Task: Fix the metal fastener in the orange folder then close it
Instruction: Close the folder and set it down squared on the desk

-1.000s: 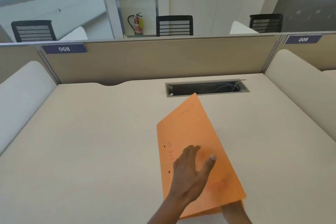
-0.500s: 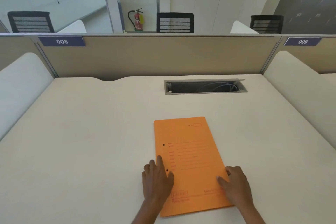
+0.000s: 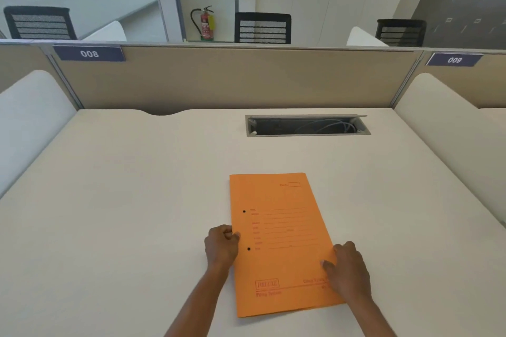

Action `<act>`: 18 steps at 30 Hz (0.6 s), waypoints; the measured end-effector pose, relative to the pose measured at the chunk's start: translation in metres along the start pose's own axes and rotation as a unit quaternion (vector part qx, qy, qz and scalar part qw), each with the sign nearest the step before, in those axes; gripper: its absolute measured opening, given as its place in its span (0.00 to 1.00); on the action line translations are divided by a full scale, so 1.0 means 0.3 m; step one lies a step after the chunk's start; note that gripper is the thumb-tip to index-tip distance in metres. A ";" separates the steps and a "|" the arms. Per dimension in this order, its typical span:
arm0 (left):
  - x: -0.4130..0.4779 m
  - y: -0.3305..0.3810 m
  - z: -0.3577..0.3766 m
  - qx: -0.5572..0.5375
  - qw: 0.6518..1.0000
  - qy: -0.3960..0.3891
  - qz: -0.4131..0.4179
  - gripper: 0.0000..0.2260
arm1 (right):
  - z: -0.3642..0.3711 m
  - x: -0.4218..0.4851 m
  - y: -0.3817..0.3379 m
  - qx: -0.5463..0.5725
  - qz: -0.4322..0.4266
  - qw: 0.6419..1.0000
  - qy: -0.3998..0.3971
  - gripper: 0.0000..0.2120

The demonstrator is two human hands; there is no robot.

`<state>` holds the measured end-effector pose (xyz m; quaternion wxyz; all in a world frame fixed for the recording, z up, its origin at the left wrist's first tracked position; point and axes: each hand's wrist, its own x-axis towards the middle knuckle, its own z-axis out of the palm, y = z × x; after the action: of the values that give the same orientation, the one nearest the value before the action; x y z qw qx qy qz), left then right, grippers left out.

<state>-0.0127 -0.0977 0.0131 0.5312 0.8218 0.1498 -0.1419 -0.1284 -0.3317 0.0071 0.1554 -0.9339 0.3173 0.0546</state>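
Observation:
The orange folder (image 3: pixel 282 243) lies shut and flat on the beige desk (image 3: pixel 123 213), printed cover up, with two small punched holes near its left edge. My left hand (image 3: pixel 221 245) rests at that left edge between the two holes, fingers curled against the spine. My right hand (image 3: pixel 349 271) lies palm down on the folder's lower right corner, thumb on the cover. The metal fastener is hidden inside the folder.
An open cable slot (image 3: pixel 308 126) with wires is sunk in the desk behind the folder. A tan partition (image 3: pixel 232 79) with labels 008 and 009 closes the back. White side dividers (image 3: pixel 449 139) flank the desk. Chairs and a fire extinguisher stand beyond.
The cover was tilted up under my left hand a second ago; it now lies flat. My left hand moved to the spine edge and my right hand came onto the lower right corner.

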 end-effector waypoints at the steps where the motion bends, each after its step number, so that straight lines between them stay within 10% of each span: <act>1: 0.003 -0.002 0.001 -0.003 1.000 0.002 -0.001 0.07 | 0.002 -0.003 0.003 0.001 0.002 1.000 -0.001 0.14; 9: 0.020 -0.006 -0.008 -0.157 0.987 -0.027 -0.013 0.08 | -0.006 0.043 0.028 0.199 -0.007 0.980 0.019 0.18; 18: 0.041 0.050 -0.166 -0.297 0.953 -0.052 0.039 0.07 | -0.121 0.089 -0.094 0.530 -0.015 0.846 -0.055 0.07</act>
<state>0.0082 -0.0569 0.0405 0.7634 0.6235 0.1251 -0.1131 -0.0898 -0.3378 0.0433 0.6447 -0.7095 0.2752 -0.0726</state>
